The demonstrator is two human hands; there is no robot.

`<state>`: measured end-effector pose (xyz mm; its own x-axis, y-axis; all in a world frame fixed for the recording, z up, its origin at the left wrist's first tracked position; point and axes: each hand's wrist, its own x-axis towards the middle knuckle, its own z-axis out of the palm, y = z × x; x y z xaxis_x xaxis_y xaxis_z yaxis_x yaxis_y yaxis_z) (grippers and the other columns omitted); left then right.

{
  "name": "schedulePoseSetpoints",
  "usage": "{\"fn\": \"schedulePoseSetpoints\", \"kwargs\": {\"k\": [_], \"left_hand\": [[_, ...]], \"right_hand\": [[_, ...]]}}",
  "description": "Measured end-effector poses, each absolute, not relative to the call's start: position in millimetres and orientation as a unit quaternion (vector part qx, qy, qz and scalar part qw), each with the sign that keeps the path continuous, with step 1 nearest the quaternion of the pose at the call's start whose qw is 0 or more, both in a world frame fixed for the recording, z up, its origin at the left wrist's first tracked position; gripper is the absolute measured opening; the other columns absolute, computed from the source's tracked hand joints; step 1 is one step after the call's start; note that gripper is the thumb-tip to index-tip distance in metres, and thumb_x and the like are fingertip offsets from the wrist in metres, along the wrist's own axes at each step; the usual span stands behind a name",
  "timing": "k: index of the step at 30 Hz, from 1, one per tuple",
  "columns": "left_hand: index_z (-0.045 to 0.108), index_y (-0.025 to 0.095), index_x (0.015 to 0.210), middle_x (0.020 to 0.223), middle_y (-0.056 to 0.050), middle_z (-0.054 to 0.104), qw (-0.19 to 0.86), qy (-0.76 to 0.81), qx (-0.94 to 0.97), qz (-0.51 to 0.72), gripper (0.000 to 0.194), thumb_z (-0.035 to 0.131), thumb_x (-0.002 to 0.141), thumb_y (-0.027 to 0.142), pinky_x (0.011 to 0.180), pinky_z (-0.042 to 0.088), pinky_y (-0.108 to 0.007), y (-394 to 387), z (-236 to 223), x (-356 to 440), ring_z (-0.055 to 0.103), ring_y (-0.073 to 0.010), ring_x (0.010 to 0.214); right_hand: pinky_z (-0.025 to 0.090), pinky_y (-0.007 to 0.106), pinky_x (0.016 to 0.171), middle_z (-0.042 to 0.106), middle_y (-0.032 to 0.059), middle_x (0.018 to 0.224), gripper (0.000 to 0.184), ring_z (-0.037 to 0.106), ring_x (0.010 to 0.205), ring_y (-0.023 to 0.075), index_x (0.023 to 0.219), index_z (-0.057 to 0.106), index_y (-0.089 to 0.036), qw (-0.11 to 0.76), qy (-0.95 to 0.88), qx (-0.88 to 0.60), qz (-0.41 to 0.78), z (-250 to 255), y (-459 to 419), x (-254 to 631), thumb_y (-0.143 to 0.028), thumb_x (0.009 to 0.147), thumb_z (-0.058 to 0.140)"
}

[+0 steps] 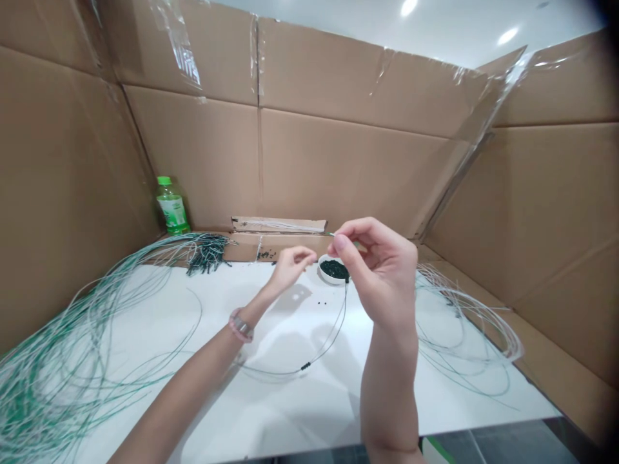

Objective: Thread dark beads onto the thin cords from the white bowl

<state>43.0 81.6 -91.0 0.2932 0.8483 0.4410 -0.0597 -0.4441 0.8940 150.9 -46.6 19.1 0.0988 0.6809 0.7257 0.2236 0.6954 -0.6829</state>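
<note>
My right hand [374, 261] is raised with thumb and forefinger pinched on a thin green wire, whose tip shows just past the fingertips. A thin wire [338, 328] hangs below this hand and curves across the white tabletop [290, 412] toward my left wrist. Several small black beads [305, 366] sit on that curve, and a dark piece [347, 280] shows higher up, by the bowl. My left hand [293, 267] is pinched closed left of a white bowl [325, 276] of small black pieces. What its fingertips hold, if anything, is too small to make out.
Green and white wires [72, 348] heap on the left, with black-ended pieces [207, 252] behind. More wires [483, 341] coil at right. A green bottle [172, 206] stands at the back left. Cardboard walls [338, 154] surround the table. A cardboard strip [280, 224] holds white strands.
</note>
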Motion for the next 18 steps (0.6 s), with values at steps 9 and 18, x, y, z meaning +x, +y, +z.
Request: {"fn": "schedulePoseSetpoints", "kwargs": {"k": [9, 18], "left_hand": [[0.073, 0.019, 0.076, 0.067, 0.001, 0.066, 0.533, 0.122, 0.504, 0.669, 0.023, 0.078, 0.071, 0.041, 0.051, 0.048, -0.011, 14, -11, 6, 0.055, -0.0035, 0.056], [0.076, 0.021, 0.074, 0.064, 0.001, 0.067, 0.555, 0.059, 0.503, 0.660, 0.012, 0.076, 0.075, 0.033, 0.051, 0.050, -0.009, -11, -2, 7, 0.058, -0.0030, 0.054]], "right_hand": [[0.060, 0.023, 0.070, 0.070, 0.0013, 0.093, 0.009, 0.068, 0.087, 0.0128, 0.083, 0.061, -0.022, 0.688, -0.646, -0.324, 0.068, 11, -46, 120, -0.014, 0.087, 0.058], [0.062, 0.024, 0.065, 0.072, 0.0030, 0.096, 0.013, 0.069, 0.090, 0.0153, 0.083, 0.062, -0.021, 0.674, -0.671, -0.303, 0.057, 10, -53, 114, -0.007, 0.083, 0.061]]}}
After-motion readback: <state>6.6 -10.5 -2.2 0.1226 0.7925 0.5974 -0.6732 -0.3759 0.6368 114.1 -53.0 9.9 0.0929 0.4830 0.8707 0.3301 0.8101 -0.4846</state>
